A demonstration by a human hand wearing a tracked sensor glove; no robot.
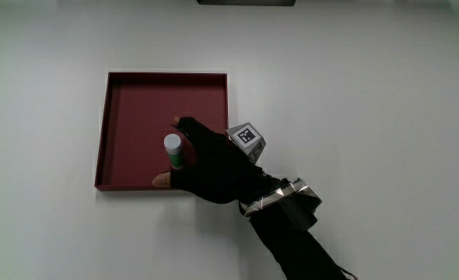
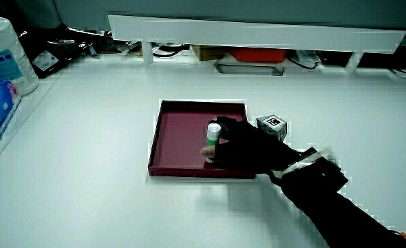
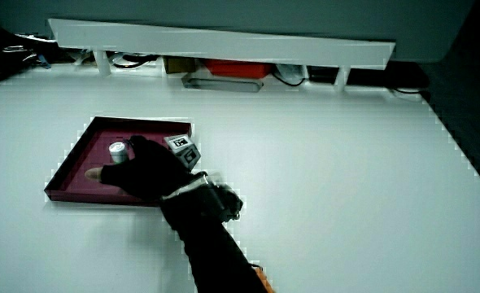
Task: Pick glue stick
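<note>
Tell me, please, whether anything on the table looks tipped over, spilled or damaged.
Nothing stands out. The glue stick stands upright in the red tray, grasped by the hand; the tray lies flat and looks intact.

The dark red tray has a low rim all around, the only barrier about the glue stick, which stands upright near the rim closest to the person. The hand already fills that corner, fingers wrapped on the stick. The rest of the tray floor is bare. The white table around the tray lies open; in a side view a wipes tub stands well apart at the table's edge.
</note>
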